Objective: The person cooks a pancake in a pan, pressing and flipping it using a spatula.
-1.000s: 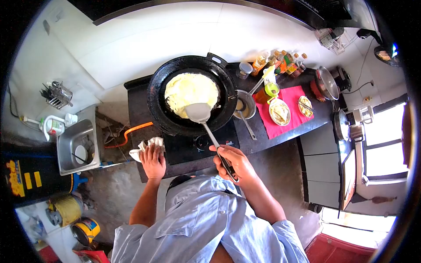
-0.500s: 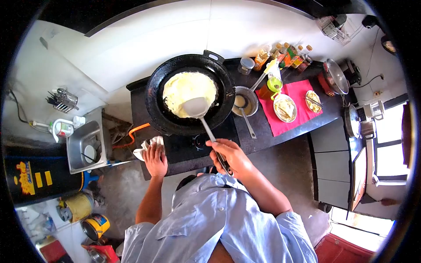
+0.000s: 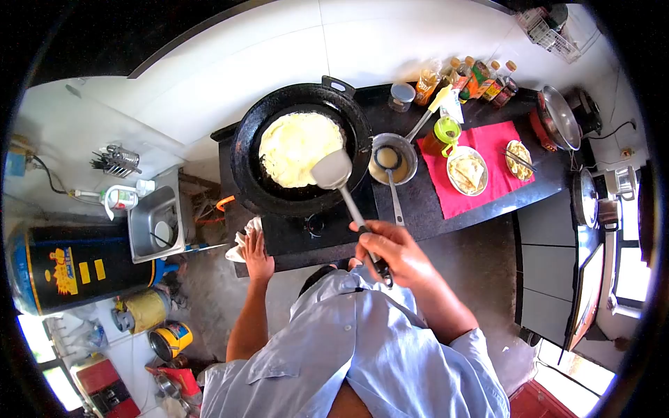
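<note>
My right hand (image 3: 397, 254) is closed around the black handle of a spatula (image 3: 332, 169). Its grey blade overlaps the lower right edge of a pale yellow round pancake (image 3: 300, 148); whether they touch I cannot tell. The pancake lies flat inside a large black wok (image 3: 244, 157) on the stove. At the counter's front edge, my left hand (image 3: 258, 259) rests with fingers stretched over a crumpled white cloth (image 3: 237, 249). To the wok's right, a saucepan (image 3: 409, 161) holds a ladle (image 3: 395, 195) and some pale liquid.
On a red cloth (image 3: 453, 202) stand a plate of folded pancakes (image 3: 467, 173), a smaller dish (image 3: 518, 160) with chopsticks and a green-topped jar (image 3: 446, 130). Several bottles (image 3: 481, 80) line the wall. A sink (image 3: 157, 240) is at left.
The spatula blade has moved right, from over the pancake's lower part to its lower right edge. My right hand has shifted right and slightly down with it. The camera view has shifted a little.
</note>
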Tool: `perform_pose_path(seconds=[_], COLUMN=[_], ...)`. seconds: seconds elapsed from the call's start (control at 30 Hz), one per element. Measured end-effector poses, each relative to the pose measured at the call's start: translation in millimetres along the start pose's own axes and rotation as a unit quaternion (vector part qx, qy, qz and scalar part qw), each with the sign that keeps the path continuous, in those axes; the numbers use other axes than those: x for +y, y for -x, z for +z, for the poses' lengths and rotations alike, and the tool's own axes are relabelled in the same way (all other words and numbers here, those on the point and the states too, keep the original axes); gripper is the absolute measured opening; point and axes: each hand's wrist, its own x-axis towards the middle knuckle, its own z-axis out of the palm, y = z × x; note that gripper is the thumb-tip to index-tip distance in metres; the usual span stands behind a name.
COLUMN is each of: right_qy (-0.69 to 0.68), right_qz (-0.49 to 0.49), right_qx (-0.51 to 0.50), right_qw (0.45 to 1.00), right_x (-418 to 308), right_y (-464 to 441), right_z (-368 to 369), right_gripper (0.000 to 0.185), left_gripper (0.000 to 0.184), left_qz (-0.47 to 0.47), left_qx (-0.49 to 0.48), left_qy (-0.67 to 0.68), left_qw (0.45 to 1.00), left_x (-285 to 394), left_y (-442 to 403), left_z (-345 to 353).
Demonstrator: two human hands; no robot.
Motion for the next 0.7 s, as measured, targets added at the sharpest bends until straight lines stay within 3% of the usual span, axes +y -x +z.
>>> perform_pose_path(seconds=[0.1,0.2,0.23,0.4,0.5,0.7], right_qy=[0.069,0.246,0.284,0.444,0.468,0.451], right_qz=[-0.004,-0.023,-0.013,0.032,0.025,0.049], right_qx=[0.016,0.026,0.017,0.006,0.010,0.008], right_qw=[0.997,0.969,0.959,0.895,0.883,0.891], right_x=[-36.4,-60.6,-69.9,-96.1,-101.8,-95.7], right_y=[13.4,13.5,13.1,8.2,6.2,-1.2], right_z=[-11.1,-31.4,-35.0,-23.9,-11.0,-4.4], right_gripper=[0.041,0.034,0.047,0.026,0.034,0.034], left_gripper=[0.073,0.077,0.079,0.092,0.096,0.095], left_qz=[-0.006,-0.012,-0.012,-0.010,-0.024,-0.023], left_qx=[-0.022,-0.035,-0.036,-0.059,-0.083,-0.092], left_qy=[-0.009,-0.016,-0.020,0.003,0.014,0.033], left_qw=[1.000,0.999,0.999,0.998,0.996,0.995], left_x=[-7.0,-8.1,-8.7,-15.5,-16.1,-20.9], left_y=[-3.3,-5.1,-4.6,2.3,-2.9,-1.6], left_z=[2.1,5.5,7.4,10.5,5.3,7.3])
